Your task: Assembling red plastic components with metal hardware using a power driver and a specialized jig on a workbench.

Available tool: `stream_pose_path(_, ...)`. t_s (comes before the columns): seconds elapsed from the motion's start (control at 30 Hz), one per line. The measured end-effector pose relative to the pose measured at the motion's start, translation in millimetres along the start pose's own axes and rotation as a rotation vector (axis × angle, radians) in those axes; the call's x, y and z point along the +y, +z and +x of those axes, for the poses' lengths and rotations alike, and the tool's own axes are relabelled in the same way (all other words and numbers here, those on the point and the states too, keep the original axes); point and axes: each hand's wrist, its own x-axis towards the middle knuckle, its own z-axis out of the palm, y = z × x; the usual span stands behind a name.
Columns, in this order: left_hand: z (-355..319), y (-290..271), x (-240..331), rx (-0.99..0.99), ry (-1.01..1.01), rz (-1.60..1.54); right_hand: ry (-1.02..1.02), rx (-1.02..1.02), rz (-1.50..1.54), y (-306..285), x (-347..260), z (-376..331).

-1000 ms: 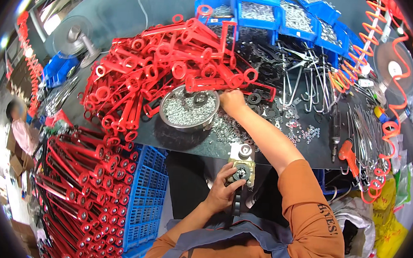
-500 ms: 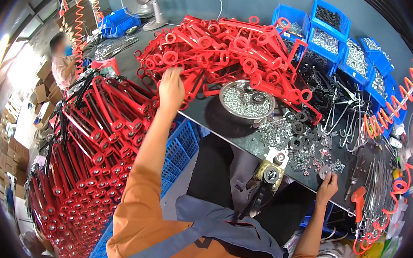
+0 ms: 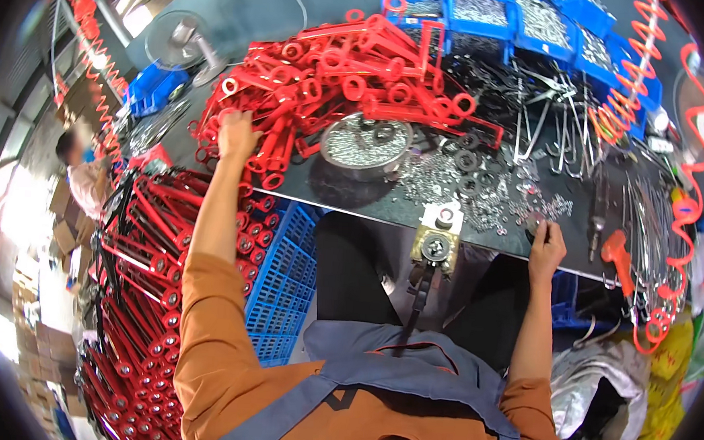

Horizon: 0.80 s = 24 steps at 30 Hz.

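Observation:
My left hand is at the left side of a heap of red metal brackets with tube ends. Its fingers curl round one of the brackets, though the fingertips are partly hidden. At the table's front edge, my right hand pinches a small round disc, seen almost edge-on. Between my hands, at that edge, is a metal fixture with a round part on top. A steel bowl of small shiny pieces stands behind it. Loose small hardware and black rings lie near the bowl.
Blue bins of small hardware line the back right. Finished-looking red assemblies are stacked at left beside a blue crate. An orange-handled tool and coiled red hose are at right. Another person is far left.
The view has turned and shifted. My left hand has moved along the heap to its left side, fingers curling round a bracket. My right hand still pinches the disc, now tilted edge-on.

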Motion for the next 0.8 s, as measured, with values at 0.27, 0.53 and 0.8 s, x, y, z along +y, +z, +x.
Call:
stream_pose_path(0.27, -19, -12, -24, 0.206, 0.020, -0.483, -0.003, 0.027, 0.067, -5, -6, 1)
stream_pose_path(0.53, -56, -177, 72, 0.281, -0.013, -2.079, 0.019, 0.033, 0.099, -5, -1, 1)
stream_pose_path(0.8, -122, -150, 211, -0.116, 0.176, -2.387, 0.700, -0.035, 1.020, -37, -48, -32)
